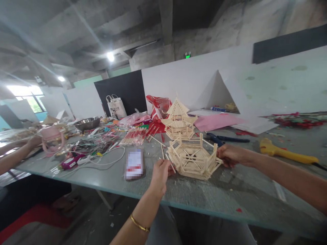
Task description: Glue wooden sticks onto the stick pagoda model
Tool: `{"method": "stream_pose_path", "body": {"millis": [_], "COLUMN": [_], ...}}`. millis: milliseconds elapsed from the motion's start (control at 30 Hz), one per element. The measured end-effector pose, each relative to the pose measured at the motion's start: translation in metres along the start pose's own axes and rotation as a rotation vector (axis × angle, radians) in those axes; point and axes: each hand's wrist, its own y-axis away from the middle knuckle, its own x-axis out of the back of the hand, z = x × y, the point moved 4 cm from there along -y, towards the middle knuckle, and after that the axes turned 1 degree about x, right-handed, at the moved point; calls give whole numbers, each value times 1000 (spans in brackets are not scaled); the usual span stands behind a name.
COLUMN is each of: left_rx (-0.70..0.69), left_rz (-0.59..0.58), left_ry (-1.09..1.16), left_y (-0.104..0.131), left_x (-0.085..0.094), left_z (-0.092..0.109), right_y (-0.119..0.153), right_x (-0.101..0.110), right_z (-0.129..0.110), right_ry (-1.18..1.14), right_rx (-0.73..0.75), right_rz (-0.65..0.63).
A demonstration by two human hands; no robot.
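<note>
An eight-sided-looking stick model (194, 163), built of pale thin wooden sticks with posts and railings, sits on the table before me. At its left edge is my left hand (161, 172), fingers curled closed against the outer sticks; the fingertips are partly hidden. My right hand (231, 156) pinches the opposite, right-hand corner, its fingers bent and partly behind the sticks. Just behind stands a finished-looking pagoda roof section (177, 117) of the same sticks, tiered and pointed. Loose sticks (162, 149) lie left of the model.
A yellow glue gun (288, 152) and dark-blue-handled pliers (224, 139) lie to the right. On the left are a phone (134, 164), a white cable (102, 166), bundled sticks (134, 136) and a steel bowl (88, 123). Another person's arm (21, 153) reaches in at far left.
</note>
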Motion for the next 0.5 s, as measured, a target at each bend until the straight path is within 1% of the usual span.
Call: {"method": "stream_pose_path", "body": {"millis": [133, 233, 367, 500], "left_rx": [-14, -5, 30, 21], "left_rz": [-25, -63, -126, -158], "left_ry": [-68, -134, -256, -421], "left_y": [-3, -10, -25, -38], "left_x": [1, 3, 3, 1], "left_z": [8, 15, 21, 23], "right_y": [15, 26, 45, 66], "right_x": [-8, -15, -27, -41], "right_z": [1, 4, 7, 8], "right_ry": [-41, -85, -138, -196], "right_rx": [-47, -65, -48, -24], "right_rz": [7, 23, 4, 21]}}
